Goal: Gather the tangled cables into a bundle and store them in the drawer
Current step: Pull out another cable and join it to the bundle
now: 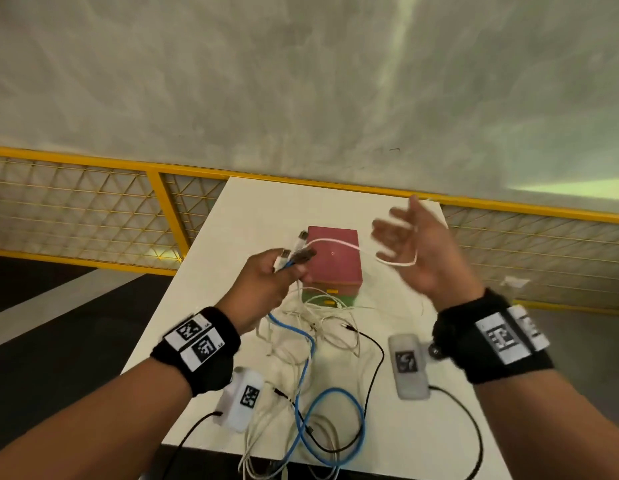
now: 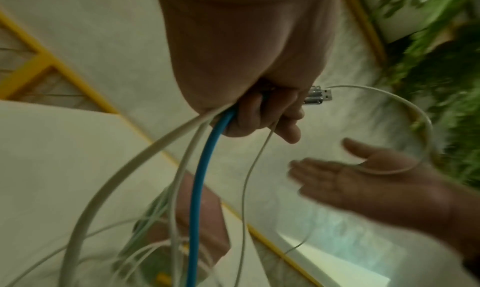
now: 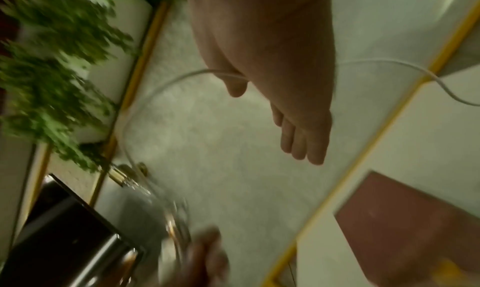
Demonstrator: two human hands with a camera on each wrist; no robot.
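My left hand (image 1: 266,275) is raised over the table and grips a bunch of cable ends (image 1: 297,252), white ones and a blue one (image 2: 207,158), with USB plugs (image 2: 318,95) sticking out past the fingers. One thin white cable (image 1: 335,241) arcs from that bunch to my right hand (image 1: 415,251), which is open with straight fingers; the cable lies across its palm by the thumb (image 3: 233,82). The rest of the tangle (image 1: 311,334) hangs down onto the table, with a blue loop (image 1: 335,420) and a black cable (image 1: 373,375). The small drawer box (image 1: 335,268), red on top and green below with yellow handles, stands behind the hands.
The white table (image 1: 252,209) is narrow; cables spill over its near edge. Two white marker-tagged devices (image 1: 242,400) (image 1: 408,365) lie at the near left and right with black leads. A yellow mesh fence (image 1: 93,202) runs behind the table.
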